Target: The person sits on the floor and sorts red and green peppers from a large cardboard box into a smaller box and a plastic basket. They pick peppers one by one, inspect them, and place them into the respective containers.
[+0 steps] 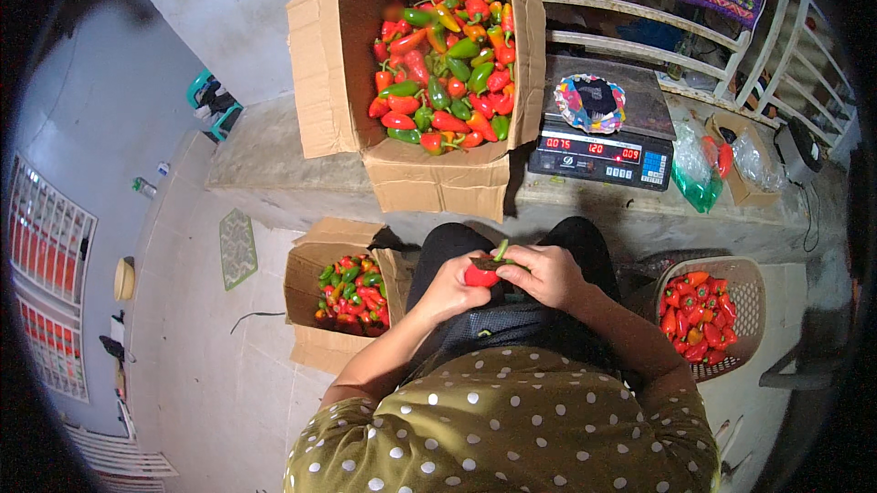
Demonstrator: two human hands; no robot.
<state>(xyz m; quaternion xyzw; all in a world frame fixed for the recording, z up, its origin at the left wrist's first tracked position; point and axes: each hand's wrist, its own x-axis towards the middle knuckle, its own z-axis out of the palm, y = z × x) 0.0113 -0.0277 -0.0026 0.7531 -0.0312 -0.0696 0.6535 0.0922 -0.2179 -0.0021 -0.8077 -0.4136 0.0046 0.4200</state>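
One red pepper sits clasped in my left hand, nearer me than the scale; my right hand pinches at its green stem.

Smooth pepper, matt cardboard box

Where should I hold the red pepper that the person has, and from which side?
Probably by its round red body, coming from the left. That's how the left hand holds the red pepper now. The body is fat, so there's plenty to grip. The thin green stem sticks out on the side near the right hand, so it looks like a poorer hold.
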